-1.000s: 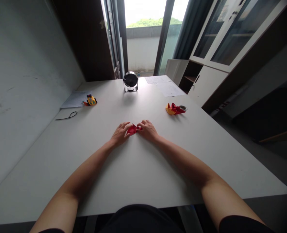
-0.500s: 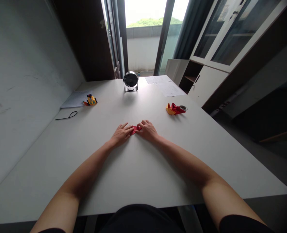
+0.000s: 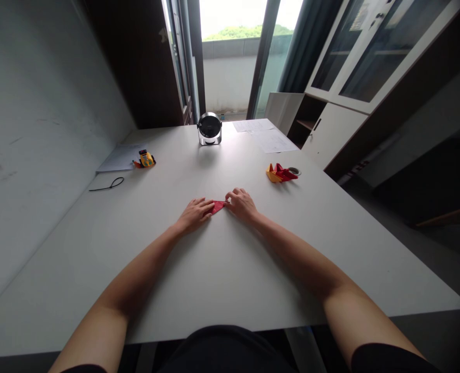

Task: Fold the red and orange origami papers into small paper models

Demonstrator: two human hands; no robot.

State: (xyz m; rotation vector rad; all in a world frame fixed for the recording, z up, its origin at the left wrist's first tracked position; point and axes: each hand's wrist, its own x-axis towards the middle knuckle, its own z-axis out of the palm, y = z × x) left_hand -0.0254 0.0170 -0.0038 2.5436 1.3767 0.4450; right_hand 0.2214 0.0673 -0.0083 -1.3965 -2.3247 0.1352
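Observation:
A small folded piece of red paper [image 3: 218,206] lies on the white table [image 3: 222,269] between my two hands. My left hand [image 3: 193,213] rests flat with its fingers stretched over the paper's left part, pressing it down. My right hand [image 3: 242,203] has its fingers curled and pinches the paper's right tip. Most of the paper is hidden under my fingers.
Folded red and orange paper figures [image 3: 279,173] lie to the right beside a roll of tape [image 3: 294,171]. A small round fan [image 3: 209,129] stands at the back, with paper sheets [image 3: 266,135] near it. At the left are a yellow toy [image 3: 145,159], a booklet [image 3: 119,158] and a black cord [image 3: 109,184].
My right hand has shifted slightly right and curled onto the paper's tip. The red paper now lies flatter, with less of it showing than a second ago.

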